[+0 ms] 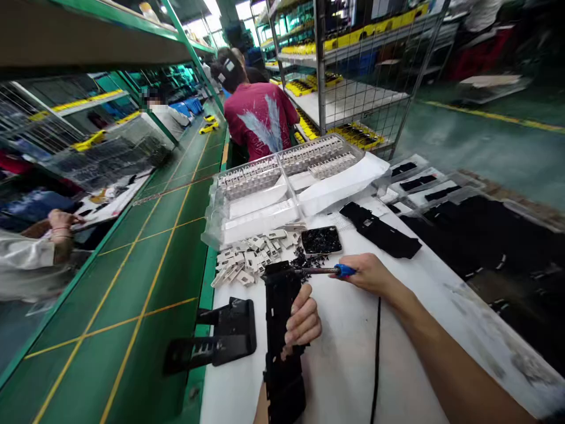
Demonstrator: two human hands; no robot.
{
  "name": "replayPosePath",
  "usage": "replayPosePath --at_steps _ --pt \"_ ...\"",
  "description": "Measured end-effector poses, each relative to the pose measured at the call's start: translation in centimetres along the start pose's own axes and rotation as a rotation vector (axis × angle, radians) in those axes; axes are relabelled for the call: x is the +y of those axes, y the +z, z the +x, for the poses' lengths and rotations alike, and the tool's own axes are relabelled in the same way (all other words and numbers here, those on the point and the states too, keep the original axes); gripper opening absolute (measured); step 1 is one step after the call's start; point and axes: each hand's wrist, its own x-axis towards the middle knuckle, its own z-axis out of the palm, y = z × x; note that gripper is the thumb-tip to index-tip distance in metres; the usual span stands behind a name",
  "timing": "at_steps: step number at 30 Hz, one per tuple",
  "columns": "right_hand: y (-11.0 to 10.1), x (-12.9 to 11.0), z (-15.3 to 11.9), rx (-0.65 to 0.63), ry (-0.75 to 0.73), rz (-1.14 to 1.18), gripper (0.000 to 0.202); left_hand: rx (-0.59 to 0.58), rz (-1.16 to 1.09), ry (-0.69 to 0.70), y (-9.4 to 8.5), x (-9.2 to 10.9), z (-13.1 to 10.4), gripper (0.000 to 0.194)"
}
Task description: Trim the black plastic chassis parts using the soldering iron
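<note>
My left hand (303, 318) is closed around the long black part (285, 330), fingers curled over its right edge; I can't tell where the thumb sits. The part lies lengthwise in front of me, its far end beyond my knuckles, a hold that seems meant to steady it against the tool. My right hand (366, 274) pinches the blue handle of the tool (345, 270), shaft pointing left, so the tip comes in sideways at that far end. Whether the tip touches is too small to tell.

Loose black bits (304, 259) lie just beyond the shaft, next to a dish (331, 253) full of more, probably kept there for a short reach. They crowd the tip. Left of the dish, ahead of my left hand, is a heap of white clips (251, 256). Left of the part, a black bracket (238, 327) juts past the table edge over the green belt (145, 288), leaving little elbow room. A cable (376, 359) runs down nearer me than my right hand.

Past the heap, a plastic tray (212, 219) blocks the far side, with a co-worker (260, 115) beyond. Black panels (481, 247) lie well to my right.
</note>
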Motion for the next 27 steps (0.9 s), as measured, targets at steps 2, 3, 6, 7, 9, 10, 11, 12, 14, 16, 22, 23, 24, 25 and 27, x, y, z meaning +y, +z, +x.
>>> replayPosePath --at_steps 2,3,6,7,9,10,11,12,14,16,22,23,24,25,27 --pt "-0.1 -0.1 0.1 -0.004 -0.006 0.011 0.048 0.002 0.008 -0.011 0.1 -0.5 0.1 0.032" --pt "-0.2 -0.2 0.2 -0.005 -0.008 0.015 0.048 0.001 0.012 -0.015 0.1 -0.7 0.2 0.032" --pt "-0.4 -0.4 0.3 -0.006 -0.014 0.023 0.048 -0.004 0.019 -0.027 -0.1 -1.2 0.4 0.03" --pt "-0.5 -0.5 0.3 -0.004 -0.016 0.023 0.048 -0.008 0.02 -0.03 -0.2 -1.3 0.4 0.029" --pt "-0.6 -0.5 0.3 0.002 -0.026 0.03 0.047 -0.019 0.019 -0.036 -0.6 -1.4 0.4 0.027" --pt "-0.7 -0.5 0.3 0.004 -0.036 0.037 0.046 -0.027 0.017 -0.039 -0.8 -1.5 0.3 0.028" --pt "-0.7 -0.5 0.3 0.006 -0.047 0.045 0.045 -0.035 0.015 -0.041 -1.1 -1.6 0.3 0.03" --pt "-0.7 -0.5 0.3 0.009 -0.058 0.05 0.045 -0.043 0.013 -0.044 -1.3 -1.6 0.3 0.034" --pt "-0.6 -0.4 0.3 0.015 -0.072 0.056 0.044 -0.06 0.009 -0.05 -1.8 -1.8 0.2 0.043" --pt "-0.6 -0.4 0.3 0.023 -0.078 0.061 0.043 -0.094 0.002 -0.065 -2.3 -1.9 0.1 0.052" --pt "-0.8 -0.4 0.2 0.023 -0.084 0.08 0.041 -0.192 -0.006 -0.114 -3.0 -2.0 0.5 0.065" --pt "-0.8 -0.4 0.2 0.021 -0.083 0.075 0.04 -0.221 -0.025 -0.113 -2.9 -1.9 0.5 0.066" --pt "-0.8 -0.4 0.2 0.019 -0.082 0.069 0.039 -0.249 -0.045 -0.114 -2.9 -1.9 0.6 0.068" --pt "-0.8 -0.4 0.2 0.016 -0.082 0.062 0.038 -0.271 -0.063 -0.116 -2.8 -1.8 0.6 0.068" --pt "-0.8 -0.4 0.2 0.01 -0.083 0.05 0.036 -0.289 -0.083 -0.132 -2.8 -1.7 0.5 0.068"
